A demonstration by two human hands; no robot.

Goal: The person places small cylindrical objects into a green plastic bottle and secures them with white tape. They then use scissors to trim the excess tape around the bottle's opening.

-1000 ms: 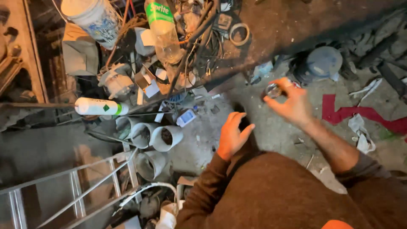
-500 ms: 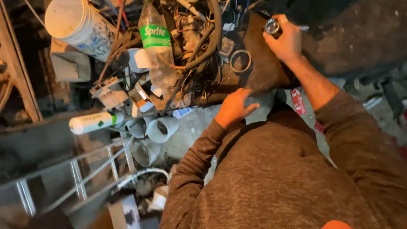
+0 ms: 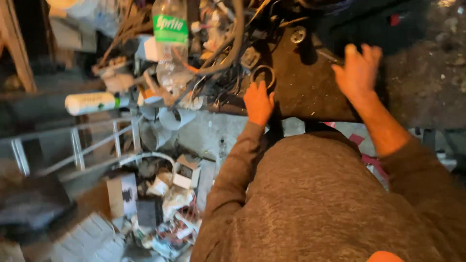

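Head view: left hand (image 3: 258, 103) beside ring (image 3: 263, 76), right hand (image 3: 358, 70) spread empty.

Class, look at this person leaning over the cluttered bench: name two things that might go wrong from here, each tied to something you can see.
1. The left hand rests at the dark board's edge beside tangled cables; a sleeve or finger might snag them.
2. The clear plastic bottle leans on that heap, so tugging the cables may topple it.
3. The right hand is spread open and blurred, near a small round metal part, which it might knock off.
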